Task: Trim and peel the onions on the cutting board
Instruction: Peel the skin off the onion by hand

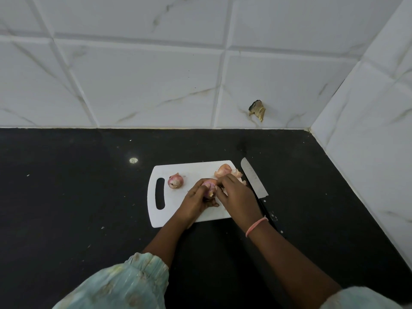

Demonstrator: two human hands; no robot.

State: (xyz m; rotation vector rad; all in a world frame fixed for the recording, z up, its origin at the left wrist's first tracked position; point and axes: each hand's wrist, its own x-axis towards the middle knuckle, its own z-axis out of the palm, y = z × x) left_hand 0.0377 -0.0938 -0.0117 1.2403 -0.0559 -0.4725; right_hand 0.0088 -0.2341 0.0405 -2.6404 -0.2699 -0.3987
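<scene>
A person's left hand curls around an onion to steady it, while the right hand pinches at its loose skin, apparently peeling. An unpeeled onion waits left of the fingers on the cutting board; the knife lies to their right.

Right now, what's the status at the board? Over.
Left hand holds onion; right hand pinching its skin. Second onion untouched near board handle; peels at far corner. Knife idle, right of board. Nothing in the way.
</scene>
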